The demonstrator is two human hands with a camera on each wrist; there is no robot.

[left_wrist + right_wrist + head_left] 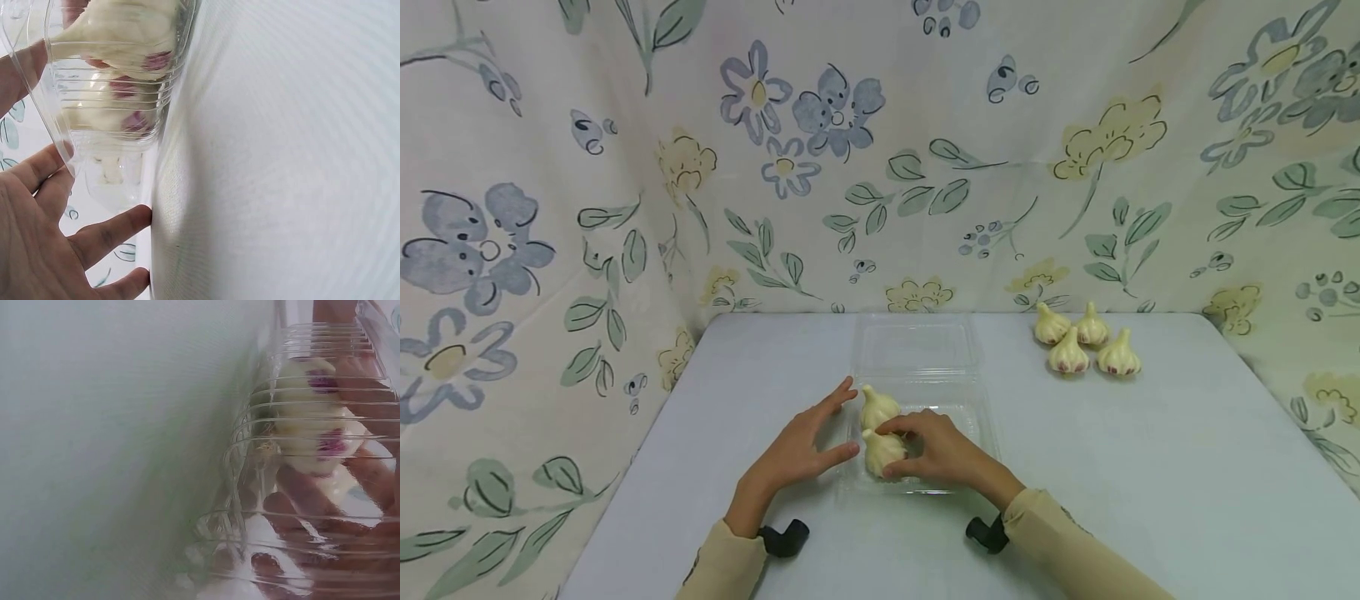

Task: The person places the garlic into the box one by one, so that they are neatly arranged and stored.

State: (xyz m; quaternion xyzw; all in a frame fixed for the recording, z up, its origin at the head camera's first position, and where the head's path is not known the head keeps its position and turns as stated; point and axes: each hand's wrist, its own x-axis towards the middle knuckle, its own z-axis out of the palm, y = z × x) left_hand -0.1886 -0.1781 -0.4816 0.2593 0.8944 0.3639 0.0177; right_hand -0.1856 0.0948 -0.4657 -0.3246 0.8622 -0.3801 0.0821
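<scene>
A clear plastic clamshell box lies unfolded on the table, its lid tipped back at the far side. Two garlic bulbs sit along the left side of its base: a far bulb and a near bulb, stems pointing left. My right hand reaches in from the right and pinches the near bulb between thumb and fingers. Beside the box's left wall, my left hand has its fingers spread and holds nothing. In the left wrist view, fingertips of the left hand overlap the box rim.
Several more garlic bulbs with purplish bases stand grouped at the back right of the white table. A flowered cloth hangs behind the table and along its sides.
</scene>
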